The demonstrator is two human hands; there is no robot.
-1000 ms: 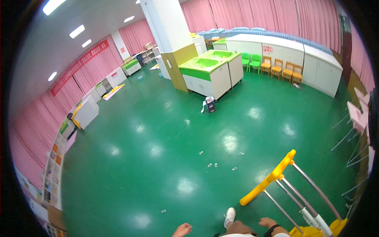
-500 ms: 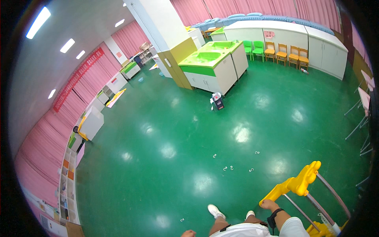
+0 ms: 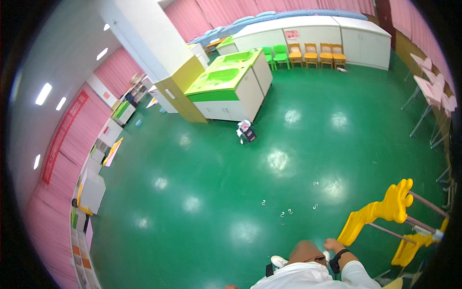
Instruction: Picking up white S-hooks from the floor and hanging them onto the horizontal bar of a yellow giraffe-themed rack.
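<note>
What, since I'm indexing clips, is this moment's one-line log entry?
left hand: mostly cut off, lower edge | right hand: at end of yellow rack, grip unclear | floor: white hooks scattered

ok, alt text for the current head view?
A person's right hand is at the lower end of a yellow-and-metal frame, the left hand barely in view at the bottom edge. White S-shaped hooks lie scattered on a green floor; beyond stand a green-topped cabinet and small chairs.
</note>
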